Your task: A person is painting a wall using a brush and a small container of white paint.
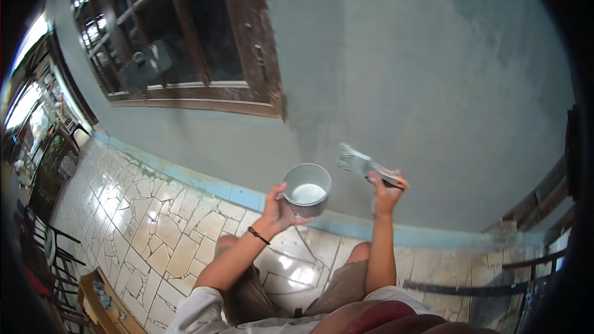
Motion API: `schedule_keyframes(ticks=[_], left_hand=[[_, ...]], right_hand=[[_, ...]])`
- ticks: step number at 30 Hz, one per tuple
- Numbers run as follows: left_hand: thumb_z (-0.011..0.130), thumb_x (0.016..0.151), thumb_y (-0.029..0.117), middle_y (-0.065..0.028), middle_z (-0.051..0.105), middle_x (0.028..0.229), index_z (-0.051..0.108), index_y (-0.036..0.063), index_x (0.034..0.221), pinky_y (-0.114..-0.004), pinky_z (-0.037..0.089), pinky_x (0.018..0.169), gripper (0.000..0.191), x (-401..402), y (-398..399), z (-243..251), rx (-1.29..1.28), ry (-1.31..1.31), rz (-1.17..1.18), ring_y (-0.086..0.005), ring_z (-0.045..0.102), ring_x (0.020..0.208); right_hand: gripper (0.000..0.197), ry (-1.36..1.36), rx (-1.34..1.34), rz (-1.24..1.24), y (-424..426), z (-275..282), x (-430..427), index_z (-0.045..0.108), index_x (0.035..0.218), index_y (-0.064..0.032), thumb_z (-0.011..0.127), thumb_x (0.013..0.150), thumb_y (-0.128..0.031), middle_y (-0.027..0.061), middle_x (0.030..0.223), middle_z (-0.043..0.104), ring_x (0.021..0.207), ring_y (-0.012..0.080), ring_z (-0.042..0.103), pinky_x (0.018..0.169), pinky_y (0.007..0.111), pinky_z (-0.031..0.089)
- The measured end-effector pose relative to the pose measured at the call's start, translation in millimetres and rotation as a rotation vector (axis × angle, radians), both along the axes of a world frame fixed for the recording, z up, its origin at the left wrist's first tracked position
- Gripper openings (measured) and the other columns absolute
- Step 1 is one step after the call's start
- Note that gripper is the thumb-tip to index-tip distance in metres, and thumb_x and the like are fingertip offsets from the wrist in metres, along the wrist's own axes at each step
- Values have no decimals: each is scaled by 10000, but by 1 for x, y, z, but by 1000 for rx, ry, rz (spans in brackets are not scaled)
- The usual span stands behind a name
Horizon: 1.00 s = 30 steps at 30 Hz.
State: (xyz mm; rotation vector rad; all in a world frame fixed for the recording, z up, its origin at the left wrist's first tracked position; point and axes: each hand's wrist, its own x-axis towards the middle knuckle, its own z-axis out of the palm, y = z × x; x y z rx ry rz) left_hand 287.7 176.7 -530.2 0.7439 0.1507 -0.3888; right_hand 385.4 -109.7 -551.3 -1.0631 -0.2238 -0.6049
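My left hand (278,213) grips a round metal pot (307,190) from its left side and underneath. White paint (308,193) lies in the bottom of the pot. To the right, my right hand (387,192) holds a flat paintbrush (355,160) by its handle, with the bristles pointing up and left. The bristles are coated with whitish paint and are apart from the pot. Both hands are in front of a grey-green wall (408,79), which has darker patches at the upper right.
A brown wooden window frame (250,23) is set in the wall at the upper left. Light blue skirting (236,195) borders the cracked-pattern tile floor (176,250). A wooden box (93,306) stands at lower left, a dark metal frame (468,289) at lower right.
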Motion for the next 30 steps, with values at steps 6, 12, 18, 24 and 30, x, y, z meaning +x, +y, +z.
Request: schedule_keyframes(ticks=[6, 12, 18, 24, 30], left_hand=[[643, 908, 622, -199, 443, 1602, 366, 148, 1596, -728, 439, 1081, 881, 6, -5, 43, -7, 3, 46, -445, 475, 1450], [693, 897, 614, -229, 500, 1542, 357, 108, 1585, -689, 464, 1088, 917, 1, -1, 61, 76, 2, 77, -434, 551, 1388], [709, 896, 600, -231, 489, 1550, 343, 66, 1577, -692, 470, 1083, 940, 11, 9, 50, 34, -18, -27, -445, 549, 1389], [707, 890, 606, -229, 468, 1572, 325, 48, 1600, -688, 445, 1108, 981, 32, 8, 58, 91, -56, -159, -450, 542, 1394], [641, 915, 630, -232, 507, 1547, 375, 17, 1594, -683, 495, 1064, 953, 61, -28, 52, 80, -136, -339, -441, 563, 1379]], right_hand=[[358, -4, 455, 374, -18, 100, 3, 540, 1210, -139, 713, 923, -15, 41, 1157, 582, 1158, 213, 627, 937, 419, 567], [348, 13, 264, 458, 17, 115, -17, 516, 1142, -123, 720, 884, -12, 3, 1081, 553, 1119, 183, 575, 1129, 412, 416], [411, 38, 334, 231, 40, 123, -30, 477, 1145, -142, 753, 863, -27, 6, 1086, 556, 1077, 184, 597, 1050, 425, 483], [396, -267, -204, 186, -12, 222, -23, 515, 1142, -77, 779, 856, -4, 26, 1050, 557, 1009, 158, 614, 959, 354, 540], [408, -345, -540, -85, -23, 269, -39, 608, 1145, -2, 848, 827, -88, 64, 1027, 661, 958, 154, 647, 916, 327, 539]])
